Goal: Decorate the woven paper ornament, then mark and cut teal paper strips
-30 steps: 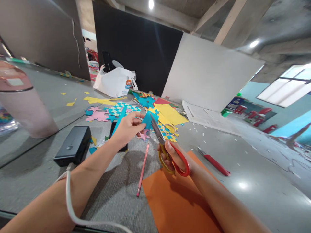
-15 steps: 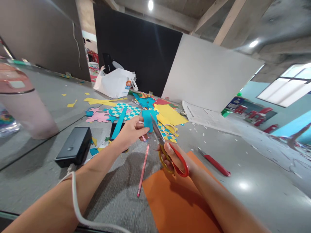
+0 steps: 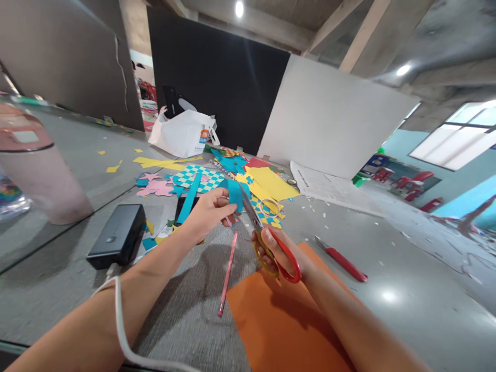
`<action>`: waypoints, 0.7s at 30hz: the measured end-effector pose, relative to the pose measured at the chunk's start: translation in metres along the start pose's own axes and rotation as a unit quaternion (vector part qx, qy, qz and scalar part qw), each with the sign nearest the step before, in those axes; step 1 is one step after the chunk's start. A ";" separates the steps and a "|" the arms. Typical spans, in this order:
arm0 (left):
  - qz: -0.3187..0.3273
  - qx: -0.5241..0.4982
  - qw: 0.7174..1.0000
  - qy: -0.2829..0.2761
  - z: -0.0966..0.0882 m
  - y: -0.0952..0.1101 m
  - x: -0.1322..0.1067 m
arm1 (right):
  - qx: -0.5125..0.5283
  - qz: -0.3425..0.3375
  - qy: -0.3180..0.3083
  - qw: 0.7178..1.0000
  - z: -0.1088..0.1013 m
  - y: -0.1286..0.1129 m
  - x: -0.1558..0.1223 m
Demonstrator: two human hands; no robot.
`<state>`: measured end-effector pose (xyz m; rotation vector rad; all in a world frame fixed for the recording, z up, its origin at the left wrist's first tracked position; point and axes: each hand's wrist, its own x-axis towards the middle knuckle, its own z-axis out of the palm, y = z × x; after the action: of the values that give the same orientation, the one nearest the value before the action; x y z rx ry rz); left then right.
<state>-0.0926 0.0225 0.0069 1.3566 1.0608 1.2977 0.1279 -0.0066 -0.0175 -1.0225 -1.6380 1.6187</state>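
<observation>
Overhead, concrete beams (image 3: 366, 39) cross; below, paper scraps (image 3: 114, 167) litter a grey table (image 3: 403, 258).

1. No text fully legible in view.
2. White plastic bag (image 3: 181, 135): orange-and-blue logo (image 3: 204, 136) on its side, w/ small white lettering, too small & blurred to read.
3. Printed white sheet (image 3: 325, 188) on the table, right of the coloured paper: dark print near its upper edge, too small to read.
4. Pink tumbler (image 3: 39, 170), far left: pale rect. label (image 3: 25, 136) near top, nothing readable on it.
</observation>
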 end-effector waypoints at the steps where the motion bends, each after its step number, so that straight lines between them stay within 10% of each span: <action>1: 0.002 0.003 1.000 -0.006 0.000 0.000 0.000 | -0.001 -0.001 0.003 1.000 0.000 0.000 0.000; 21: 0.008 0.007 0.999 -0.032 0.000 -0.001 -0.001 | -0.078 -0.068 -0.003 0.995 -0.003 0.003 0.003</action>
<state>-0.0921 0.0218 0.0061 1.4108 1.0192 1.2516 0.1294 -0.0031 -0.0206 -0.9605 -1.8208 1.4231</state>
